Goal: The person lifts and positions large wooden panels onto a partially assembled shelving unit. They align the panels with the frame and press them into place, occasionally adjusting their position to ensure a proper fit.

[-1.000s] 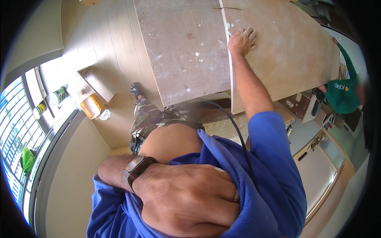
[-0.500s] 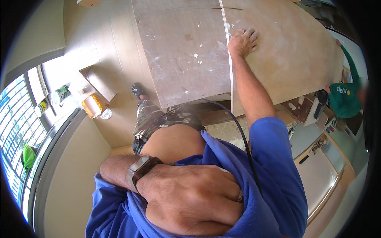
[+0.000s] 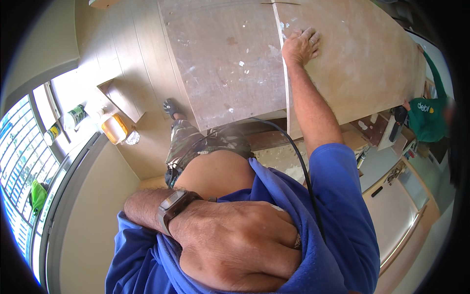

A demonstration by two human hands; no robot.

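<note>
Near left edge of pale wooden panel (image 3: pixel 357 63), presses right hand (image 3: pixel 299 49) flat, fingers loosely spread, seemingly to steady it, with panel directly beneath palm. At chest, tucks left hand (image 3: pixel 240 242) into blue shirt (image 3: pixel 342 201), perhaps to hold cloth up, with fingertips hidden, grip impossible to judge.

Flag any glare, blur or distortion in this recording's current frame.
Head view: the barred window is overexposed, with glare on the floor beside it; its frame bows near the black rim; a blurred patch sits beside the green shirt at right; the left hand and right hand look fairly sharp.
</note>
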